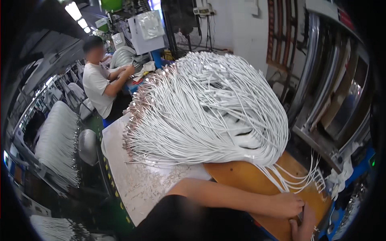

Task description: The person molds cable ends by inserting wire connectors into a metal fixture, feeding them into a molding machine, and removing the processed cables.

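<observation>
A big heap of white cables with small metal-tipped ends lies on the table in front of me. Several loose white cables trail from its near right side toward my hands, over an orange-brown board. My left hand is closed at the board's right part, close to where those cables end. Just below it, my right hand is bent with thumb and fingers drawn together. The two hands almost meet, and a small item between them is too hidden to name.
White scraps litter the pale tabletop. Cable ends with connectors lie at the board's right edge. A metal-framed machine stands at the right. At far left, a co-worker in a white shirt handles something; more cable bundles hang nearer.
</observation>
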Demonstrator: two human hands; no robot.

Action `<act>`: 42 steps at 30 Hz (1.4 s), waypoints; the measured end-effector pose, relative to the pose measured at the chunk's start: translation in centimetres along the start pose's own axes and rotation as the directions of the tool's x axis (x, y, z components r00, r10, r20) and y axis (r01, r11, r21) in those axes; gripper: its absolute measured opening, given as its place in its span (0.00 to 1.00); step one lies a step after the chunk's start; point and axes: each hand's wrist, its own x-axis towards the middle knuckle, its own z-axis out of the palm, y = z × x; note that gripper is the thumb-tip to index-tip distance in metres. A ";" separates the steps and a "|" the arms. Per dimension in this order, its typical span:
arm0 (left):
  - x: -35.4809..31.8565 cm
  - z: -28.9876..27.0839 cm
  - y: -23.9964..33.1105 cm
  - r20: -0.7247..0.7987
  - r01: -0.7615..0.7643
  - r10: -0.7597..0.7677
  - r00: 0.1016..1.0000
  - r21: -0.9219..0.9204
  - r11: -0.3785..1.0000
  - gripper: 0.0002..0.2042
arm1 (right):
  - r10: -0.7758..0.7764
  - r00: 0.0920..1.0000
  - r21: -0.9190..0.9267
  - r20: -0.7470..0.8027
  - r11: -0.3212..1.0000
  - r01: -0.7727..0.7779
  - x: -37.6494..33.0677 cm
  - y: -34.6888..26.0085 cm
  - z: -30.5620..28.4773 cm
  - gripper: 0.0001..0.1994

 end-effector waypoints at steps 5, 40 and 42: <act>-0.1 4.2 0.0 -0.004 0.089 -0.102 0.995 0.513 0.854 0.07 | 0.163 0.986 -0.129 -0.043 0.978 -0.167 -2.3 5.5 -2.3 0.27; 1.8 0.1 -2.2 0.104 0.198 -0.191 0.976 -0.056 0.979 0.05 | 0.078 0.971 0.050 -0.228 0.996 -0.068 0.2 1.8 2.5 0.10; 2.0 -0.8 -2.6 0.058 0.145 -0.141 0.988 -0.057 0.988 0.07 | 0.039 0.970 -0.051 -0.240 0.997 -0.053 0.2 2.8 2.7 0.13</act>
